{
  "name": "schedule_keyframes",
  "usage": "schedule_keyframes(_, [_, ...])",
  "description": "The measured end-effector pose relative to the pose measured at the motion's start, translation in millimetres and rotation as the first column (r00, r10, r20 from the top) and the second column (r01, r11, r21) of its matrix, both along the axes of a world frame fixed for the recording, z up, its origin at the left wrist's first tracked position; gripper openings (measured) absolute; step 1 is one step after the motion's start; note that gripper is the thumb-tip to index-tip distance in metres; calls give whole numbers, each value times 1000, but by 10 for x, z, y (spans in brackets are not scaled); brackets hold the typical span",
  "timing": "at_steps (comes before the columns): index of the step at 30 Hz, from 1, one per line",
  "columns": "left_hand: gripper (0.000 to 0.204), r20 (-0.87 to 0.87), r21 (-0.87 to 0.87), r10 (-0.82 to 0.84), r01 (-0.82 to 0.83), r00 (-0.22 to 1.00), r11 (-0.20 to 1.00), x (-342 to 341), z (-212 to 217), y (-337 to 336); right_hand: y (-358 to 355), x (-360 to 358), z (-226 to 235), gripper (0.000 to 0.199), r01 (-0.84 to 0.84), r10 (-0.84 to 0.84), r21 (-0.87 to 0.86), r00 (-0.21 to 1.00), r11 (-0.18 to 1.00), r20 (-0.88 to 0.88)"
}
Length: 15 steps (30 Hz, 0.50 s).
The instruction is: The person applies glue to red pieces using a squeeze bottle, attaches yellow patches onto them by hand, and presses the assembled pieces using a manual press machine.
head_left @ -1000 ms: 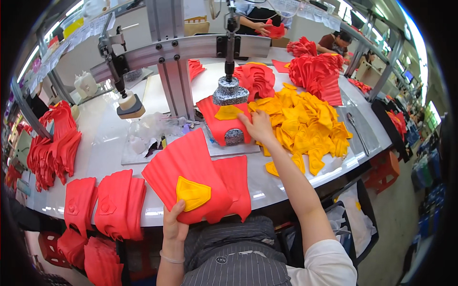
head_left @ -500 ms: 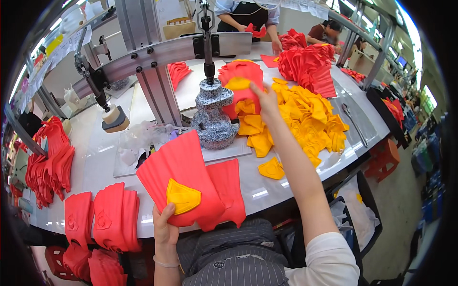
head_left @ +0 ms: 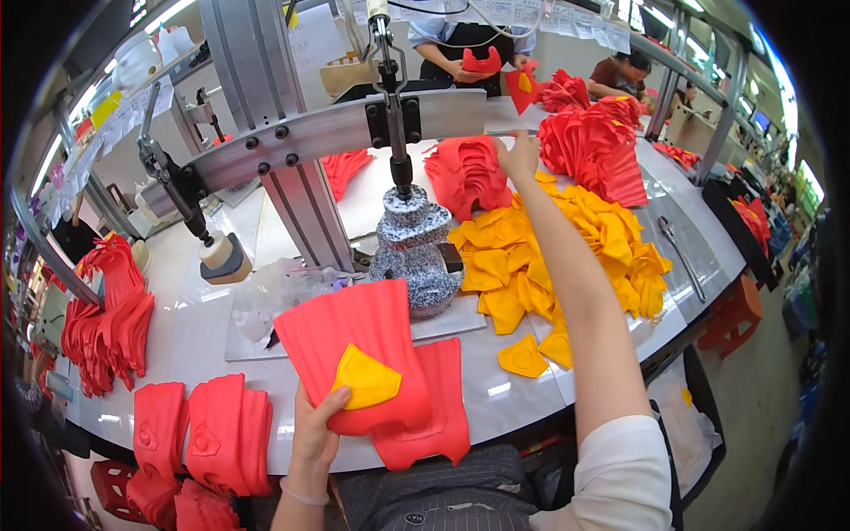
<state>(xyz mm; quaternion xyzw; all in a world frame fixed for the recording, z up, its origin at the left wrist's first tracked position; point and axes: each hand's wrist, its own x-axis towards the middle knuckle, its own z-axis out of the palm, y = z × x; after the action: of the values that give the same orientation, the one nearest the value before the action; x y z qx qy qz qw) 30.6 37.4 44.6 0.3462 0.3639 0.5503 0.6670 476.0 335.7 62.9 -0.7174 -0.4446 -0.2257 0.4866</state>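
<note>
My left hand [head_left: 314,431] grips a ridged red moulded sheet [head_left: 354,310] by its lower left edge. Its thumb presses a yellow shield-shaped patch [head_left: 367,379] against that sheet. Below and behind hangs another red sheet [head_left: 434,407]. My right arm is stretched far forward, and my right hand [head_left: 519,157] is beside a stack of red sheets [head_left: 460,175], fingers apart, with nothing visible in them. Near my right forearm lies a heap of yellow patches [head_left: 584,248]. A speckled grey form [head_left: 412,257] stands under a clamp rod [head_left: 401,133], beyond the held sheets.
A metal frame with a crossbar [head_left: 310,133] spans the table. Folded red sheets [head_left: 226,434] line the front left edge; more hang at the far left [head_left: 111,319]. A ratchet-like tool [head_left: 682,257] lies at right. Across the table, a co-worker [head_left: 460,53] handles red pieces.
My right hand has moved farther forward; the yellow patch it held is no longer seen in it. The whole view has shifted slightly. My left hand still grips the red sheet and patch.
</note>
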Motion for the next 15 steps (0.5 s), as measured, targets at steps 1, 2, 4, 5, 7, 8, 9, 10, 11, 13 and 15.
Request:
schedule_keyframes(1, [57, -5, -6, -55, 55, 998, 998, 60, 19, 78, -209, 4, -21, 44, -124, 122, 38, 991, 992, 54])
schedule_keyframes(2, [57, -1, -18, -104, 104, 995, 994, 81, 12, 185, -383, -74, -51, 43, -255, 247, 60, 962, 965, 117])
schedule_keyframes(4, [56, -2, -32, -138, 138, 990, 990, 154, 12, 348, -885, -453, -96, 43, -536, 534, -33, 844, 844, -45])
schedule_keyframes(5, [54, 9, -31, -167, 168, 986, 985, 256, 5, 442, -1178, -534, -134, 42, -654, 603, -142, 747, 743, -281])
schedule_keyframes(7, [52, 19, -30, -174, 175, 985, 984, 385, -9, 622, -1731, -936, -2, 39, -867, 494, -300, 478, 398, -726])
schedule_keyframes(8, [51, 19, -32, -203, 204, 979, 978, 466, -24, 721, -2047, -1143, 155, 37, -927, 299, -331, 370, 176, -879])
schedule_keyframes(9, [50, 18, -34, -227, 228, 974, 973, 532, -44, 804, -2231, -1274, 99, 39, -946, 295, -279, 317, 164, -901])
schedule_keyframes(10, [50, 21, -29, -234, 234, 972, 972, 642, -58, 870, -2382, -1322, 69, 41, -961, 292, -225, 265, 164, -919])
schedule_keyframes(11, [51, -7, 22, -231, 231, 973, 973, 760, -80, 933, -2439, -1315, 44, 41, -960, 295, -227, 268, 167, -917])
schedule_keyframes(13, [52, -37, 77, -219, 221, 975, 972, 931, -90, 1066, -2459, -1279, -62, 46, -929, 354, -229, 327, 290, -876])
schedule_keyframes(15, [54, -272, 283, -99, 178, 957, 942, 1035, -92, 1225, -2403, -1239, -161, 49, -912, 381, -225, 354, 343, -854])
